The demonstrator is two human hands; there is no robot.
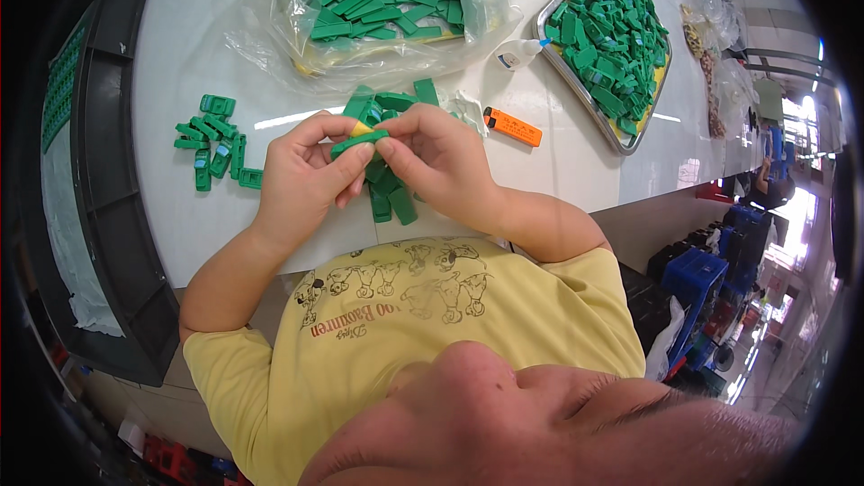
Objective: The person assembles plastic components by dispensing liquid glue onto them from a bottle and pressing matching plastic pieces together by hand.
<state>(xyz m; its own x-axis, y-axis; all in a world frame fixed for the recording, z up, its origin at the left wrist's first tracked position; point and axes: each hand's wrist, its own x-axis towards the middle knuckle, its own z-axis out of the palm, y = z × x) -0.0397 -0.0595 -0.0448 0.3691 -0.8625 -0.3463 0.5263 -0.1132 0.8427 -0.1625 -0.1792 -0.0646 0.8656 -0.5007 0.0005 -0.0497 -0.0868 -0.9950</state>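
Observation:
My left hand (301, 171) and my right hand (438, 160) meet over the white table, both closed on one long green plastic piece (356, 143). Fingertips pinch it from either side. A small yellow bit (362, 129) shows just behind the piece; whether it is part of it I cannot tell. Below and behind my hands lies a loose heap of green pieces (393, 202), partly hidden by my fingers. Left of my left hand, a smaller group of green pieces (216, 139) shaped like little vehicles, some with blue patches, is scattered on the table.
An orange lighter (513, 127) and a white bottle with a blue tip (517, 54) lie to the right. Beyond are a clear bag (256, 27) around flat green parts and a metal tray (621, 146) heaped with green parts. A black rack (117, 171) stands left.

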